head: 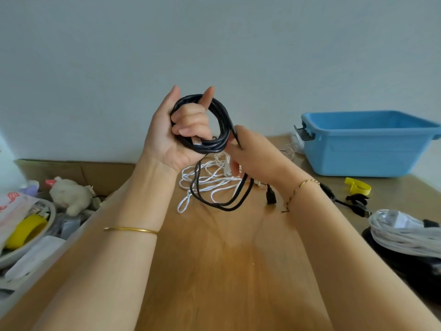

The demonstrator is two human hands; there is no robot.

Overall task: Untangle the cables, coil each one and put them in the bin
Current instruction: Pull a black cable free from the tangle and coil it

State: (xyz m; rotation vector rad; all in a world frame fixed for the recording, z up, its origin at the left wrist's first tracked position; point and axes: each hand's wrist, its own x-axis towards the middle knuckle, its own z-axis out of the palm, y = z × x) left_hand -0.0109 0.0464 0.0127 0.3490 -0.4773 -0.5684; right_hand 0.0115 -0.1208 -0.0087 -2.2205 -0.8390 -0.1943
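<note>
The wooden counter (214,259) fills the lower frame. A blue bin (367,144) stands on it at the right, near the wall. At centre, held above the counter, the left hand (176,130) has its fingers (191,115) curled through a coiled black cable (216,111), gripping it. Just to the right, the right hand (257,156) pinches the cable's loose strand, whose tail loops down to the counter. A tangled white cable (205,180) lies below the hands.
</note>
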